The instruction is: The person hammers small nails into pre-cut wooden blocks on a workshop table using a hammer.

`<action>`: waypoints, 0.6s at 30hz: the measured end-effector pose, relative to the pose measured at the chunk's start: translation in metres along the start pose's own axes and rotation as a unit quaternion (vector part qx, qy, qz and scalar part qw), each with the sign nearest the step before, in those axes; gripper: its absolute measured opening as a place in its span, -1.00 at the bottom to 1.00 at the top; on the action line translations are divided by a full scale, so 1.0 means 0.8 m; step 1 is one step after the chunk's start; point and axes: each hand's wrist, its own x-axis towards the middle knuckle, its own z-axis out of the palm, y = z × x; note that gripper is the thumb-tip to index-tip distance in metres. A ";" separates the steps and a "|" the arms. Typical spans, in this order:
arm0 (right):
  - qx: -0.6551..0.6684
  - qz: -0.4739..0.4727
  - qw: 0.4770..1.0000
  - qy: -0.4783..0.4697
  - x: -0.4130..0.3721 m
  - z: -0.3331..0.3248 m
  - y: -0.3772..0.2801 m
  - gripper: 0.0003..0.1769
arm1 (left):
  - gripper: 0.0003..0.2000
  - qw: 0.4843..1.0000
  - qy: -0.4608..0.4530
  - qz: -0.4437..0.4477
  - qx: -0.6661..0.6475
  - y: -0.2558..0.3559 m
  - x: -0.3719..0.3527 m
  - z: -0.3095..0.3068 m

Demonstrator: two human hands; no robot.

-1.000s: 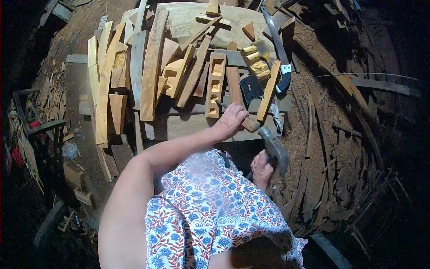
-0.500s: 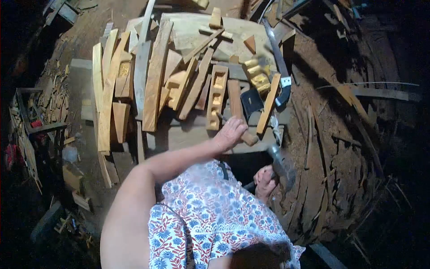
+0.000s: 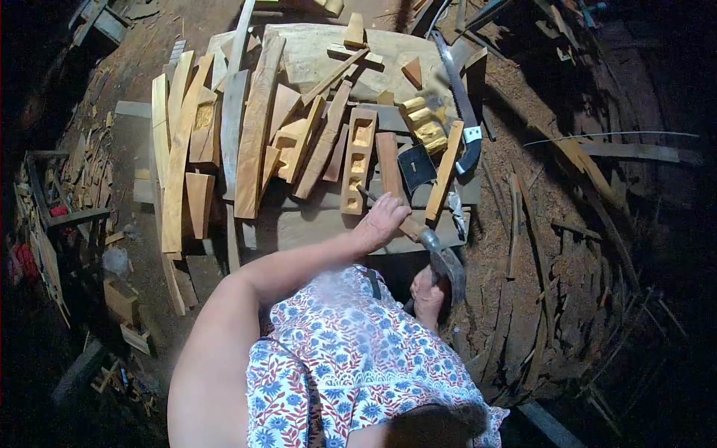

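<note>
My left hand (image 3: 386, 219) is wrapped round a chisel (image 3: 366, 194), its tip in a lower hollow of a wooden block (image 3: 359, 160) with several carved pockets. The chisel's wooden handle end shows to the right of the fingers. My right hand (image 3: 427, 293) is closed on a hammer (image 3: 448, 272), whose rounded metal face is against or very near the handle end. A reddish wood strip (image 3: 389, 164) lies just right of the carved block, with a dark flat piece (image 3: 417, 168) beside it.
Wood strips (image 3: 258, 127) and wedges lie across the bench left of the block. A handsaw (image 3: 457, 82) lies at the bench's right side, near a yellowish grooved block (image 3: 423, 125) and a narrow light strip (image 3: 445, 172). Wood scraps and chips cover the ground around.
The hammer has moved left and up, from apart to the end of the chisel handle, my right hand shifting left with it. My left hand stays nearly where it was.
</note>
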 end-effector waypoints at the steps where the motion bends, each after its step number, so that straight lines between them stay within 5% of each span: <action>1: 0.090 0.058 0.994 -0.015 0.001 -0.010 0.001 -0.70 | -0.65 1.000 -0.006 0.001 -0.002 -0.006 -0.002 0.006; 3: 0.088 0.020 0.995 0.034 -0.002 -0.016 -0.003 -0.65 | -0.63 1.000 -0.017 -0.001 -0.004 -0.006 -0.002 0.003; 4: 0.237 0.065 0.968 0.041 0.003 -0.032 0.021 -0.68 | -0.64 1.000 -0.019 0.001 -0.001 -0.006 -0.001 0.002; 5: 0.238 0.067 0.968 0.043 -0.002 -0.029 0.010 -0.68 | -0.64 1.000 -0.020 0.000 -0.001 -0.003 -0.001 0.001; 7: 0.187 -0.027 0.982 0.005 -0.012 -0.020 -0.023 -0.70 | -0.64 1.000 -0.021 -0.001 -0.003 -0.002 -0.002 0.000; 8: 0.284 -0.134 0.946 -0.076 -0.001 -0.022 0.015 -0.74 | -0.64 1.000 -0.020 -0.002 -0.005 -0.002 -0.001 0.000; 9: 0.227 -0.128 0.962 -0.076 0.002 -0.014 0.026 -0.81 | -0.64 1.000 -0.020 0.000 -0.005 -0.002 0.000 0.000; 12: 0.044 0.101 0.994 0.029 -0.001 -0.012 0.028 -0.81 | -0.61 1.000 -0.008 0.012 0.000 -0.002 0.003 -0.002; 13: 0.042 0.104 0.993 0.027 0.001 -0.020 0.030 -0.81 | -0.60 1.000 -0.015 0.010 0.005 -0.002 0.001 -0.003; 15: 0.308 0.071 0.949 0.006 -0.004 -0.026 0.023 -0.71 | -0.57 1.000 -0.019 0.021 -0.003 -0.003 -0.004 0.001; 16: 0.140 -0.004 0.990 0.021 -0.007 -0.023 0.003 -0.67 | -0.59 1.000 -0.018 0.017 0.002 -0.002 -0.007 0.004; 18: 0.128 -0.035 0.991 0.026 -0.006 -0.015 0.000 -0.67 | -0.61 1.000 -0.012 0.020 0.015 -0.004 -0.003 0.004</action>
